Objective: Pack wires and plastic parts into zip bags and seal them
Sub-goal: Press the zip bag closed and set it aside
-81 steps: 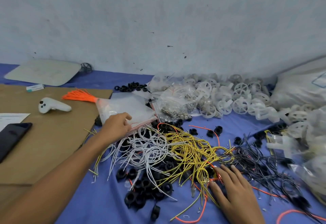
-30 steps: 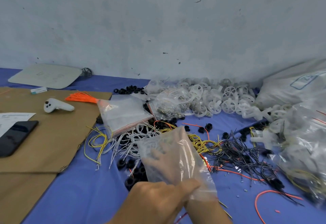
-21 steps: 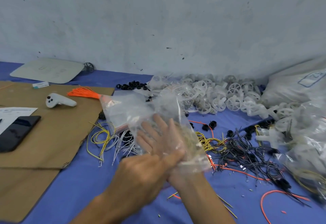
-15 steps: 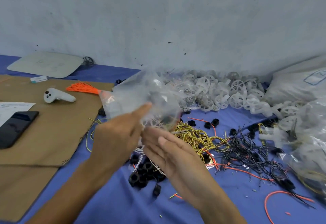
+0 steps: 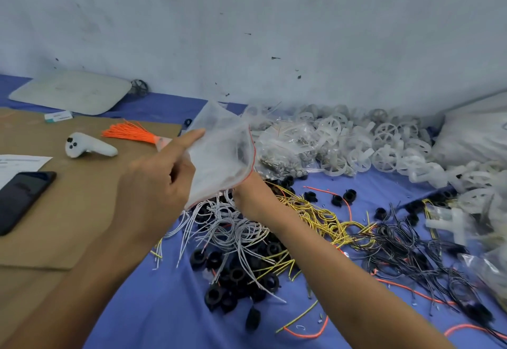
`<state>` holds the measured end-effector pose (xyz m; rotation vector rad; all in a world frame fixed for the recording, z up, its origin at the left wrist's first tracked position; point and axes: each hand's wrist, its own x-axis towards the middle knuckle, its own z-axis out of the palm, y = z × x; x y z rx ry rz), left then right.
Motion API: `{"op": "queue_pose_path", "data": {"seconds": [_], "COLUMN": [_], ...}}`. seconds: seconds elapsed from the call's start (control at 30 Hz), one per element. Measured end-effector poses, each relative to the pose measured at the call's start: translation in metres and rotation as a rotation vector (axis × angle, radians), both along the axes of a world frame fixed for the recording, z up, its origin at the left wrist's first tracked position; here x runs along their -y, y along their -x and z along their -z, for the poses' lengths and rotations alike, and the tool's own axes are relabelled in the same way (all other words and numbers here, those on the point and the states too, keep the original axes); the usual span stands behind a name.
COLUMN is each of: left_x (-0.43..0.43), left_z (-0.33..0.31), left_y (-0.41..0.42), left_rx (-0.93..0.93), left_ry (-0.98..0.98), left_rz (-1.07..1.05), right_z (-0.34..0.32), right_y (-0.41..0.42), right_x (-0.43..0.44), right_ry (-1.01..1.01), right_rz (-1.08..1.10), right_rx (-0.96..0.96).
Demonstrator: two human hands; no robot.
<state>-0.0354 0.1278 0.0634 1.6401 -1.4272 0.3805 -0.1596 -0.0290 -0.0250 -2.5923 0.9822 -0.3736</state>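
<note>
One blue cloth (image 5: 170, 310) below grey wall (image 5: 247, 19); left hand (image 5: 153, 184) grip clamped on zip bag (image 5: 219, 153), right hand (image 5: 249, 195) grip hidden

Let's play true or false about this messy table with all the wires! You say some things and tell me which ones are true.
1. The left hand holds a clear zip bag. True.
2. The phone lies on the blue cloth. False: it lies on the brown cardboard.
3. The white plastic wheels are piled near the wall. True.
4. The yellow wires are all packed inside the zip bag. False: they lie loose on the blue cloth.
</note>
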Motion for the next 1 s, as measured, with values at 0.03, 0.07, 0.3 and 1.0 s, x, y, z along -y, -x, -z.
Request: {"op": "queue_pose_path", "data": {"seconds": [0.03, 0.07, 0.3, 1.0], "left_x": [-0.001, -0.001, -0.006, 0.024], "left_z": [0.0, 0.0, 0.005, 0.036], "left_y": [0.0, 0.0, -0.003, 0.068], "left_rx": [-0.001, -0.005, -0.037, -0.02], "left_ry": [-0.002, -0.016, -0.071, -0.377], "left_rz": [0.004, 0.008, 0.002, 0.12], "right_z": [0.003, 0.006, -0.004, -0.073], "right_y": [-0.007, -0.012, -0.001, 0.209], "right_x": [0.005, 0.009, 0.025, -0.05], "right_ry": [-0.002, 0.018, 0.317, -0.929], "right_rz": [0.006, 0.016, 0.038, 0.106], "right_rx": [-0.066, -0.133, -0.189, 1.416]}}
